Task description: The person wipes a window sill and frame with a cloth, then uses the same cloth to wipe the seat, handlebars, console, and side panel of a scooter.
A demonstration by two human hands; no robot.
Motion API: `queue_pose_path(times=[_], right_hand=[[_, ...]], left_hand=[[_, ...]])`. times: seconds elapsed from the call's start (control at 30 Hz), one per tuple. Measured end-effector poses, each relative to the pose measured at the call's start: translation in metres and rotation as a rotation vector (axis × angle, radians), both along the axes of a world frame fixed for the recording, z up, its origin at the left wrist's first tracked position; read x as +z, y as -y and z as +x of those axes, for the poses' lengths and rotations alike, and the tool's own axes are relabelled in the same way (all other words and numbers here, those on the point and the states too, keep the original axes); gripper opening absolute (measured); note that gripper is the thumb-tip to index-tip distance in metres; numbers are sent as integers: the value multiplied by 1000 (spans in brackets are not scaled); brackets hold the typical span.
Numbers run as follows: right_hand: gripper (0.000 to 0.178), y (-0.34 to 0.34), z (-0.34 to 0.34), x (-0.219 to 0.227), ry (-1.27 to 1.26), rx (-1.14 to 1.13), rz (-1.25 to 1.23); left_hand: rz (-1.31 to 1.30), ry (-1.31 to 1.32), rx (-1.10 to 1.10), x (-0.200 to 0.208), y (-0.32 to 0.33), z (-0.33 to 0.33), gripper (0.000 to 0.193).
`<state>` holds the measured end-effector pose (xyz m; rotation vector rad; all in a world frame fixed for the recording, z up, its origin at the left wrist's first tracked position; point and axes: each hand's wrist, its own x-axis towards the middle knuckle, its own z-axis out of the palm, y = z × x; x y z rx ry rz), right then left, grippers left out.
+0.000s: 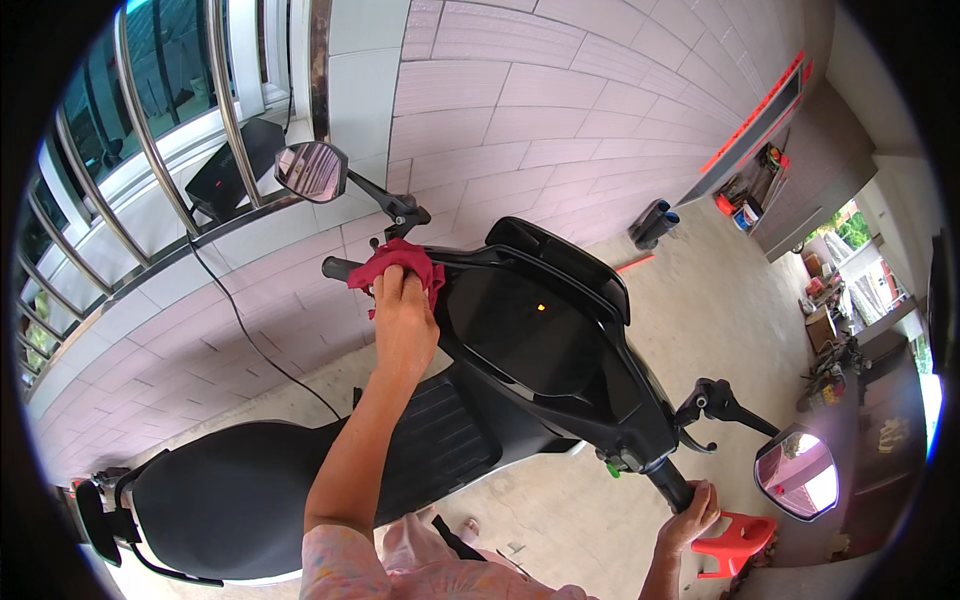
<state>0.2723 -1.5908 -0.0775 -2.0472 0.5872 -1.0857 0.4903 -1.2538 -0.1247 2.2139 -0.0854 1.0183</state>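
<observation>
The person's left hand [403,325] presses a crumpled red cloth [396,266] against the far left handlebar of a glossy black scooter [540,340]; its grip is closed, fingers bunched down over the soft, wrinkled fabric. The cloth lies on the bar just below the stalk of the left mirror [311,171], a rounded glass in a black shell. The right hand [688,516], at the near right, has its grip wrapped shut around the ribbed black handlebar end [672,486]. Just beyond it sit the brake lever and the right mirror [797,472]. The scooter's smooth dark dash panel curves between the two hands, and its matte padded seat [230,495] stretches to the near left. Behind stands a pale tiled wall [560,110] with shiny metal window bars [150,140].
</observation>
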Motion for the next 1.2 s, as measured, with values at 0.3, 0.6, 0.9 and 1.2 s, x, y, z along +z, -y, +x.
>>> queue_pose_path(times=[0.3,0.6,0.9,1.2], right_hand=[[30,3,-5,-4,-150,-123,-271],[24,11,-11,-9,-142,-49,-340],[14,19,-14,-13,-137,-10,-490],[35,-6,2,1,-11,-85,-123]], left_hand=[[-103,53,-35,-13,6,-18,23],[-278,100,15,-38,31,-50,16],[-435,59,-187,-29,73,-91,20],[-326,191,-564,-12,120,-122,25]])
